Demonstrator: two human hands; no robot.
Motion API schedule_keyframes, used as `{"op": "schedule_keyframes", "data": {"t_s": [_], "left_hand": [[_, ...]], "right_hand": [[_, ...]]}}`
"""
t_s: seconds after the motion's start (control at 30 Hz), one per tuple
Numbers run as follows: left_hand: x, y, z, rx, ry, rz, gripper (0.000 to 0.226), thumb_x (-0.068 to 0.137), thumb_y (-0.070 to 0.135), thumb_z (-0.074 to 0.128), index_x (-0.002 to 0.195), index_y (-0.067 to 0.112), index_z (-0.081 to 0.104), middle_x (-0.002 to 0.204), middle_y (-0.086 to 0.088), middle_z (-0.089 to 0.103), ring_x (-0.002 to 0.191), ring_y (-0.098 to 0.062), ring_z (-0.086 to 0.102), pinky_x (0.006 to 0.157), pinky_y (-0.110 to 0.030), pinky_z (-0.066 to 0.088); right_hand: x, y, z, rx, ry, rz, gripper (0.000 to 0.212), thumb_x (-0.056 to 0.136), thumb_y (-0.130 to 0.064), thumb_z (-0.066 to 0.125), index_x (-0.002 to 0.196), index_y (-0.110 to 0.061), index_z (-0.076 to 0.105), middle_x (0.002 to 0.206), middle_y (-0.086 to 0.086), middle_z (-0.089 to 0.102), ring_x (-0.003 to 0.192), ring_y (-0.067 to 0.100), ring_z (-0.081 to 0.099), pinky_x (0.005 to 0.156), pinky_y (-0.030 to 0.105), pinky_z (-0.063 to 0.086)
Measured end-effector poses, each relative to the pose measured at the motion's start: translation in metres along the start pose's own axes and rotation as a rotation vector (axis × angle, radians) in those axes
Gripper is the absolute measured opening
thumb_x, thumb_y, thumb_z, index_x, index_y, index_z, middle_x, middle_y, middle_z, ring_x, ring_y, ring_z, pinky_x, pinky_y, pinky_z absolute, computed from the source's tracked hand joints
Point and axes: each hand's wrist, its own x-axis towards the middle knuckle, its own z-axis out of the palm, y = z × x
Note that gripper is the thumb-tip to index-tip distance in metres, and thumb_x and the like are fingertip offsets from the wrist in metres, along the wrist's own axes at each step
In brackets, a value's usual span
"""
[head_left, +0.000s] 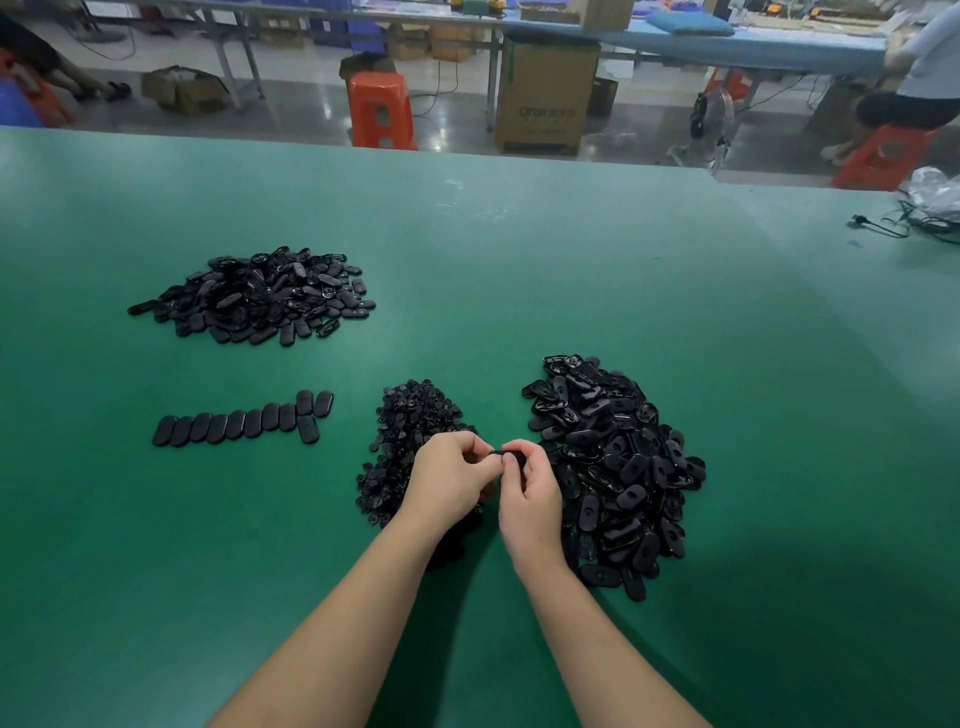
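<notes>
a small black oval part (508, 457) sits pinched between both hands, above the green table (519, 270): left hand (451, 486) grips its left end, right hand (530, 501) curls round the right, between 2 black heaps.

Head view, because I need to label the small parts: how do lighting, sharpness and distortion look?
Head view: pale sheen on the green table toward its far right; soft shadows under both forearms; slight wide-angle curve in the table's far edge; the black piece pinched between left hand and right hand shows little detail; the seated person at right is blurred.
</notes>
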Motion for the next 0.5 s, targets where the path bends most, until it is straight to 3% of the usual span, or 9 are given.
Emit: {"op": "schedule_keyframes", "data": {"t_s": [0.1,0.27,0.5], "left_hand": [[0.0011,-0.0008,-0.0011,-0.008,-0.02,0.015,0.011,0.086,0.02,0.073,0.075,0.017,0.071,0.065,0.001,0.072,0.059,-0.017,0.071,0.063,-0.034,0.06],[0.0005,-0.0048,-0.004,-0.061,-0.063,0.025,0.014,0.091,0.017,0.069,0.078,0.019,0.073,0.065,0.001,0.073,0.06,-0.018,0.072,0.069,-0.04,0.062],[-0.0007,-0.0058,-0.0078,-0.033,-0.064,0.038,0.014,0.093,0.018,0.067,0.081,0.019,0.073,0.066,0.001,0.073,0.062,-0.019,0.072,0.068,-0.035,0.061]], "right_hand": [[-0.0008,-0.0001,-0.0011,-0.001,-0.002,-0.024,0.018,0.102,-0.015,0.054,0.097,-0.032,0.058,0.084,-0.01,0.066,0.081,0.002,0.062,0.071,0.021,0.047],[-0.0008,0.0002,-0.0021,-0.006,-0.006,-0.052,0.014,0.101,-0.012,0.055,0.1,-0.025,0.059,0.085,-0.009,0.064,0.079,0.003,0.06,0.073,0.025,0.048],[-0.0007,0.0001,-0.002,-0.017,-0.017,-0.061,0.012,0.101,-0.012,0.056,0.099,-0.024,0.058,0.08,-0.014,0.061,0.075,0.001,0.057,0.071,0.026,0.045]]}}
